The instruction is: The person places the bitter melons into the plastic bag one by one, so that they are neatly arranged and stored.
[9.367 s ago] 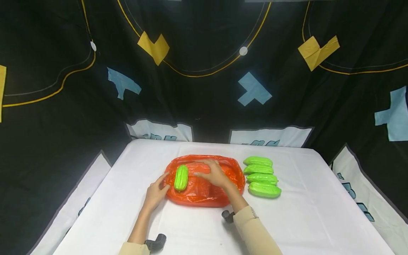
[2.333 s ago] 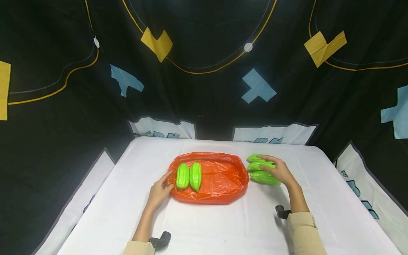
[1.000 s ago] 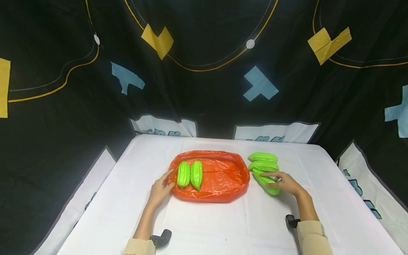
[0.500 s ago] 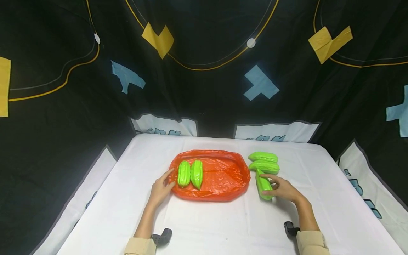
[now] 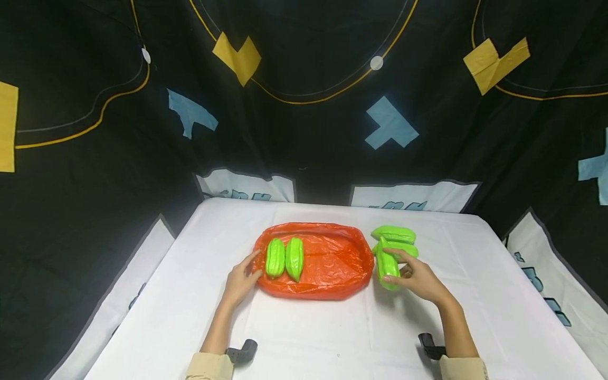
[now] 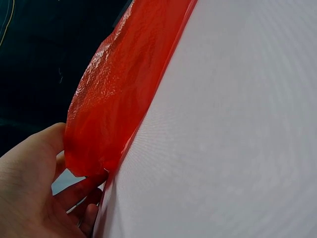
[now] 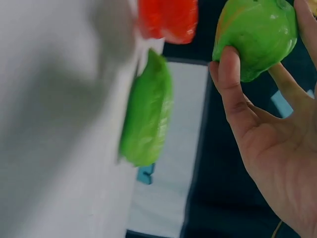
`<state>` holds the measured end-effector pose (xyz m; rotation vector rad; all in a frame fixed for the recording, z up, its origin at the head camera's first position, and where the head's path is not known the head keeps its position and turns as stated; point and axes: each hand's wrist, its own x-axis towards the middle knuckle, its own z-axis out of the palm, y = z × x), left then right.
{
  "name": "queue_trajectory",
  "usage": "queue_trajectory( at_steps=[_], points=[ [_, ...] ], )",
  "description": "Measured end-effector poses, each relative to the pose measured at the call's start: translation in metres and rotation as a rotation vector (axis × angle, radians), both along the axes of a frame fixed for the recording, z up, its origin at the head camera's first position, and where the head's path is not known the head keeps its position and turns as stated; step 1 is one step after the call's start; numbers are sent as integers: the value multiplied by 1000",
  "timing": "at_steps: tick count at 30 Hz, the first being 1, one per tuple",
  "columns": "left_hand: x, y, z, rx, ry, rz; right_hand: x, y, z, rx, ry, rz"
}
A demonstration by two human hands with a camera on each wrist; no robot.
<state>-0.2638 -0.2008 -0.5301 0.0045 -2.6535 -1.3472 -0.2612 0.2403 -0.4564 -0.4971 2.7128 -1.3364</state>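
A red plastic bag (image 5: 332, 264) lies spread wide with a raised rim. Two bright green ridged gourds, a left one (image 5: 275, 258) and a right one (image 5: 294, 258), lie side by side in its left part. My left hand (image 5: 239, 282) holds the bag's left edge between thumb and fingers, also visible in the left wrist view. To the right of the bag, my right hand (image 5: 420, 278) grips another green gourd (image 7: 257, 37) between thumb and fingers, above the table. Behind it lie two more gourds, a rear one (image 5: 394, 233) and a nearer one (image 5: 406, 248), partly covered.
All of it stands on a white-covered table (image 5: 313, 338). A black curtain (image 5: 304, 142) with yellow and blue tape pieces hangs beyond the far edge. Dark wrist cameras sit on my left wrist (image 5: 243, 352) and right wrist (image 5: 431, 347).
A second gourd has come into the bag beside the first. My right hand took the nearest gourd from the row, turned it lengthwise and raised it toward the bag. My left hand stays put.
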Motion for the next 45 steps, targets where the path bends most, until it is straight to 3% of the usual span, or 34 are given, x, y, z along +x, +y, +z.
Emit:
queue_trajectory(
  at_steps=[5,12,18,30,36,45],
  points=[
    [0,0,-1,-4,-4,2,2,-14,21,-49,94,23],
    [-2,0,-1,-8,-9,-6,3,-46,48,-100,153,57],
    [-2,-1,0,-10,2,-10,-9,-81,56,-99,185,67],
    [-4,-1,-4,-20,-1,-12,-41,-141,29,-142,174,96],
    [-3,-2,-2,-25,5,-1,-47,-155,5,-169,104,78],
    [-3,-2,-3,-18,-11,-3,-52,-163,-27,-97,63,80]
  ],
)
